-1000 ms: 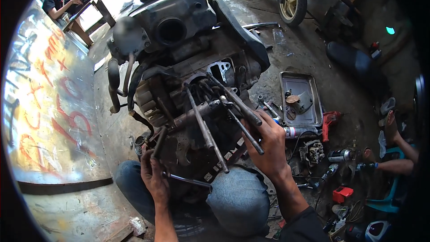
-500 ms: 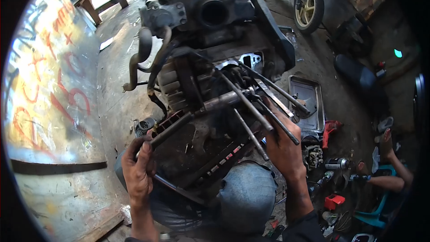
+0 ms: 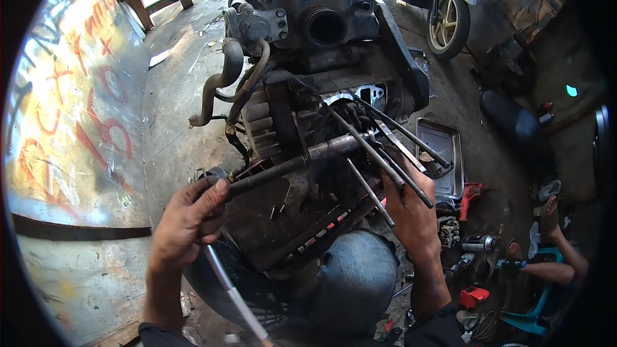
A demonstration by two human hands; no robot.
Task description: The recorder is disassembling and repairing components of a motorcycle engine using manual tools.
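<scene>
My left hand (image 3: 186, 222) is closed round the near end of a long dark bar (image 3: 270, 175). At its far end the bar meets a thick bare-metal cylinder (image 3: 337, 145) by the opening of a greasy engine (image 3: 270, 119). From under the same hand a silver bar (image 3: 226, 283) slants down to the lower edge; the hand hides whether the two bars join. Several long studs (image 3: 367, 144) stick out of the engine toward me. Behind their ends is my right hand (image 3: 414, 218), its fingers reaching in below the cylinder, mostly hidden.
A metal tray (image 3: 458, 154), a red power drill (image 3: 472, 199) and a spray can (image 3: 479, 243) lie to the right. A bent pipe (image 3: 222, 83) juts from the engine's left side. A painted wall (image 3: 83, 135) stands left. Another person's legs (image 3: 559, 263) show at far right.
My left hand has moved slightly right and up, still on the dark bar. The silver bar has swung from pointing right to pointing steeply down. The whole view has shifted a little.
</scene>
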